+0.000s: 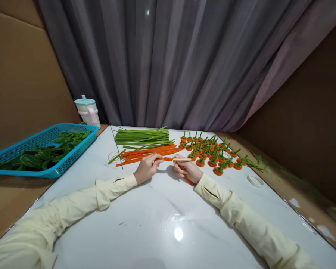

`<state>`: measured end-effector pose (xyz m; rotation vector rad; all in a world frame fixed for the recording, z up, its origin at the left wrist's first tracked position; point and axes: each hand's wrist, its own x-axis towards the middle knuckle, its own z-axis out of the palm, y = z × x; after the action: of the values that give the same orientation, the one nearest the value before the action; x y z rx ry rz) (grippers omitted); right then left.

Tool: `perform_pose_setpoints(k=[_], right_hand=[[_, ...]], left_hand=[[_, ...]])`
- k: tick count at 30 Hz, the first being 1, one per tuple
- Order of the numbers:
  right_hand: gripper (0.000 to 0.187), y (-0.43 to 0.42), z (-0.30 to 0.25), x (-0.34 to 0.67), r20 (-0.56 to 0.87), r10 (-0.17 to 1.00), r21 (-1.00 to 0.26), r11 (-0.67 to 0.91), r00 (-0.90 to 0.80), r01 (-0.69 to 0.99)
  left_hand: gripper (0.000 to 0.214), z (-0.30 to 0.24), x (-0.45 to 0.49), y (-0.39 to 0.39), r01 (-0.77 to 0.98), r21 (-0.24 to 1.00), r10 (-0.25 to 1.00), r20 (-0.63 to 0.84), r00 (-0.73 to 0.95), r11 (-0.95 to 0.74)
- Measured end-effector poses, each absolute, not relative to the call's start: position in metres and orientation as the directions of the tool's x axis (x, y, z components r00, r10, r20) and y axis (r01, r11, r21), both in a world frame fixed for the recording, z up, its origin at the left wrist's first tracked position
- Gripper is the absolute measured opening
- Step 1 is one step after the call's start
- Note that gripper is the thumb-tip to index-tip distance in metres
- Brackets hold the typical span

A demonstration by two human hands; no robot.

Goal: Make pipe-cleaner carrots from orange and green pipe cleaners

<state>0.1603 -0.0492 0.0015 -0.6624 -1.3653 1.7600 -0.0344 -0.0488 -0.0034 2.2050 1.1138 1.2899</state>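
Note:
An orange pipe cleaner (168, 159) is wound in a tight coil around a thin wooden stick (183, 159). The fingers of my left hand (146, 169) pinch the coil's left end. Closed beside the coil's right end, my right hand (189, 170) grips the pipe cleaner, and its loose tail hangs below the palm. The stick's bare end points right, over the right fingers. Straight orange pipe cleaners (152, 151) lie just beyond my left hand, with a bundle of green pipe cleaners (142, 137) behind them. Small orange pumpkin shapes with green stems (201, 162) stand beyond my right hand.
On the left, a blue basket (60, 170) holds looped green pipe-cleaner pieces (37, 157). A lidded cup (87, 110) stands behind it. A white tape roll (255, 181) lies right of the pumpkins. Grey curtains (156, 63) hang behind the white table (145, 224).

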Motion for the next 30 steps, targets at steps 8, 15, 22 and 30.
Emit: perform_pose_setpoints(k=[8,15,22,30], right_hand=[[0.023,-0.0506,0.0010,0.1613,0.123,0.834,-0.951,-0.055,-0.538,-0.303],[0.026,-0.0484,-0.0024,0.1632,0.153,0.822,-0.949,-0.034,-0.549,-0.315],[0.028,-0.0479,-0.0046,0.1629,0.135,0.801,-0.961,-0.037,-0.583,-0.274],[0.024,-0.0515,0.0001,0.1589,0.100,0.811,-0.986,0.005,-0.576,-0.164]], left_hand=[[0.015,-0.0051,-0.0346,-0.0499,0.443,0.562,0.707,0.637,0.307,-0.699],[0.016,-0.0057,-0.0350,-0.0504,0.448,0.526,0.679,0.658,0.325,-0.724],[0.022,-0.0046,-0.0364,-0.0536,0.450,0.433,0.606,0.698,0.381,-0.781],[0.022,-0.0087,-0.0351,-0.0492,0.436,0.302,0.466,0.816,0.341,-0.848]])
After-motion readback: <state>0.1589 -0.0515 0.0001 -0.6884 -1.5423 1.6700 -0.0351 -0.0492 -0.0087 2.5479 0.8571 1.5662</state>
